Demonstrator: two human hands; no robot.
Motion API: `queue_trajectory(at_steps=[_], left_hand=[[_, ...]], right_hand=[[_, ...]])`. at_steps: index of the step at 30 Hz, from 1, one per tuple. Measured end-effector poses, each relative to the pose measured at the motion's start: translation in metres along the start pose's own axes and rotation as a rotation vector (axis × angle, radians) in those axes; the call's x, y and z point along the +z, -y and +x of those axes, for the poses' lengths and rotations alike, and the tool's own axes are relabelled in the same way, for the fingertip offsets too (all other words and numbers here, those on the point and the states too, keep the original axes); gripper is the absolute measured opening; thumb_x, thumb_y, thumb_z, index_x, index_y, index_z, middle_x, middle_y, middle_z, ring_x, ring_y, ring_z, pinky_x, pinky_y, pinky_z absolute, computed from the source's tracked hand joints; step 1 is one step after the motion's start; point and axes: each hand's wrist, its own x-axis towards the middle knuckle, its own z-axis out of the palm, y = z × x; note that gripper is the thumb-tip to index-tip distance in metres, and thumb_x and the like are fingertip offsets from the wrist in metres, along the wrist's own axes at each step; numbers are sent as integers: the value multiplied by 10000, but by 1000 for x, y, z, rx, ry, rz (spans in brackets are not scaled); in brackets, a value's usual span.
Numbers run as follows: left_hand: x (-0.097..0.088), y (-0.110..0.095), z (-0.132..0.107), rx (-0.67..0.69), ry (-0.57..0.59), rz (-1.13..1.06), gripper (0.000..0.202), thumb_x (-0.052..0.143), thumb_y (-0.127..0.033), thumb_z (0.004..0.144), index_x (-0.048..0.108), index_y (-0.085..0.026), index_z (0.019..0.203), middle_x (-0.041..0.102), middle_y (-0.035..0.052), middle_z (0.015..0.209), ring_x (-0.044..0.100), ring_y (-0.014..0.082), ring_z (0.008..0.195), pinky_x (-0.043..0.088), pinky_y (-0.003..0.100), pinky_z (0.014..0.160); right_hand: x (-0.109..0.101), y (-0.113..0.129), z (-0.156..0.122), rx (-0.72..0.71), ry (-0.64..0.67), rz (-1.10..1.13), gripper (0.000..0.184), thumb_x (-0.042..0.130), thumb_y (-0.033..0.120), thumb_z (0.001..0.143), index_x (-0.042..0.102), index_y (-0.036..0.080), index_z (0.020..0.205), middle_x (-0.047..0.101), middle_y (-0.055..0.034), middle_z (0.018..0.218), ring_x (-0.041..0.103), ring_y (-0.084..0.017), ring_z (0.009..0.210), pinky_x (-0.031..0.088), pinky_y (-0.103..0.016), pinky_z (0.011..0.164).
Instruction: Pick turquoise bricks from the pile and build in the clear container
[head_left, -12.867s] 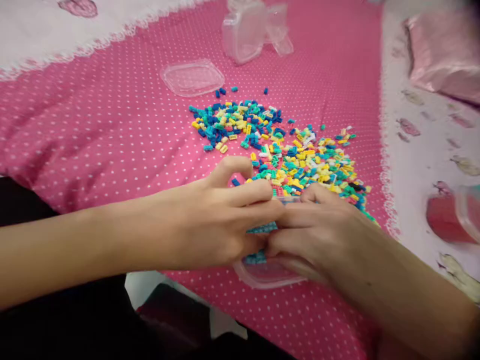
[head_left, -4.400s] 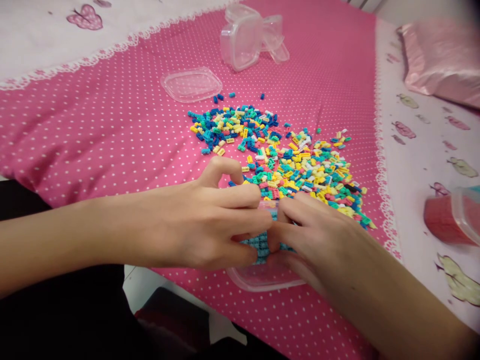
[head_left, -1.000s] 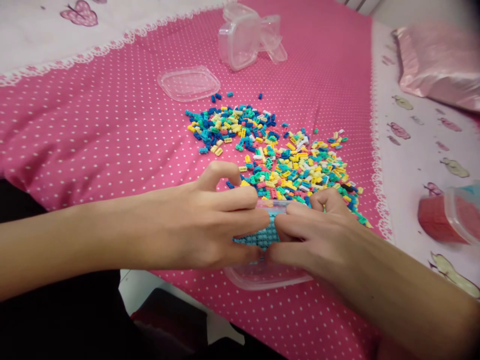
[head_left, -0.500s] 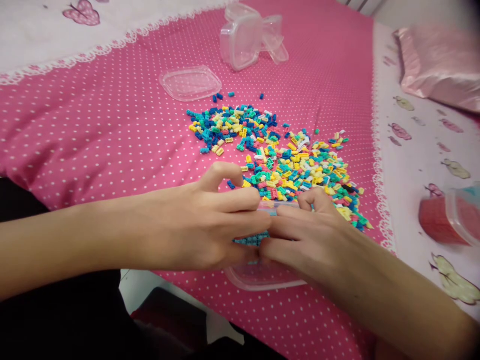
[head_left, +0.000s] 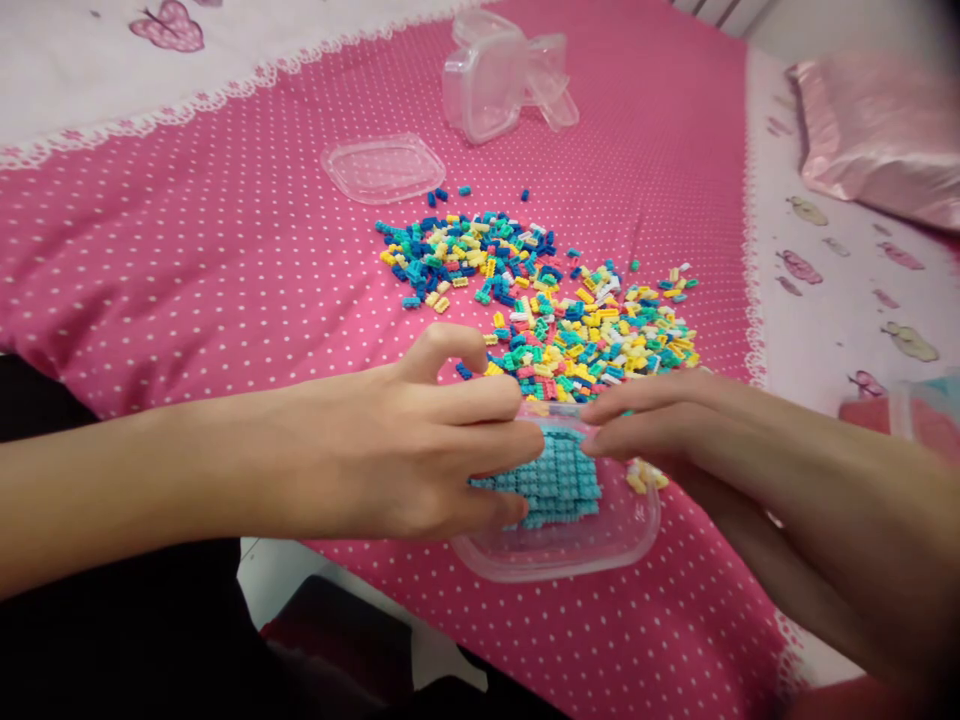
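Observation:
A flat teal block built from small studded bricks [head_left: 562,480] sits over a clear plastic piece [head_left: 600,562] with a raised rim; I cannot tell whether that is a lid or a shallow tub. My left hand [head_left: 450,440] grips the block's left side, thumb at the near edge and bent fingers across the top. At the block's right, my right hand [head_left: 720,440] is open, its fingers stretched out and slightly apart, fingertips close to the far right corner. Whether they touch it is unclear. Pale yellow bricks [head_left: 645,477] show beside the rim, partly under the right hand.
Loose coloured bricks [head_left: 480,250] spread in a heap beyond my hands on the pink dotted cloth [head_left: 225,270]. Farther back lie a clear lid [head_left: 384,168] and clear containers [head_left: 484,90]. At the right are a red-filled tub [head_left: 862,415] and a shiny pink package [head_left: 885,140].
My right hand has drawn away to the right from the teal block, and its curled fingers have straightened. More of the block now shows. The left hand keeps its place.

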Motion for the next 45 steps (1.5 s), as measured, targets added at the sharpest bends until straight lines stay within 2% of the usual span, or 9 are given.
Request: queue_trajectory(at_steps=[6,9,12,16,23,31,39,42,45], left_hand=[[3,1,-2,3,-22,-9,335,400,-190,1042,714,-305,1065,568,9,893,497,202,905,356,445,945],[4,1,-3,6,-17,-17,319,415,-186,1038,710,-303,1066,577,8,928,492,195,911,341,459,980],[5,1,-4,12,-26,0,282,439,-211,1033,707,-298,1059,577,13,940,490,194,917,344,459,983],[4,0,-4,24,-39,18,297,428,-210,1032,706,-304,1077,579,21,942,502,202,963,336,450,1021],[2,0,-3,15,-42,14,258,470,-189,1001,708,-288,1018,589,7,934,514,189,906,359,427,1016],[1,1,-2,18,-43,37,258,482,-176,982,709,-296,1007,590,3,900,523,194,891,404,399,982],[-2,1,-2,24,-17,57,345,432,-126,999,717,-312,1058,606,2,948,524,183,908,377,400,1005],[-1,0,-3,20,-20,52,376,389,-139,1015,723,-312,1035,610,8,923,507,190,899,356,415,1032],[0,0,-3,13,-21,32,359,395,-162,1018,720,-313,1007,624,12,921,504,197,924,347,410,1062]], right_hand=[[5,6,0,-27,59,-20,244,455,102,932,550,284,1063,686,0,940,702,-166,700,553,-275,579],[8,7,0,-69,61,-34,323,460,74,908,542,294,1131,710,13,980,677,-141,634,473,-250,460],[8,8,1,-95,47,-40,263,488,96,911,556,294,1070,704,23,1000,643,-117,568,422,-251,400],[5,9,4,-107,17,-102,219,461,133,940,624,263,1008,708,4,986,623,-111,528,460,-268,416],[2,8,2,-46,3,-49,194,503,164,935,663,255,997,704,-3,988,715,-133,752,533,-244,559],[3,6,1,-40,75,-56,229,493,143,928,666,268,1010,654,-35,997,629,-123,625,447,-251,482],[10,18,7,2,146,19,287,447,56,872,648,233,768,642,-25,806,556,-116,574,410,-239,495],[11,22,12,58,134,119,312,444,84,891,637,234,697,635,-10,721,547,-107,532,398,-233,469],[10,26,19,162,116,270,298,455,140,913,671,256,743,680,8,716,613,-110,565,446,-225,490]])
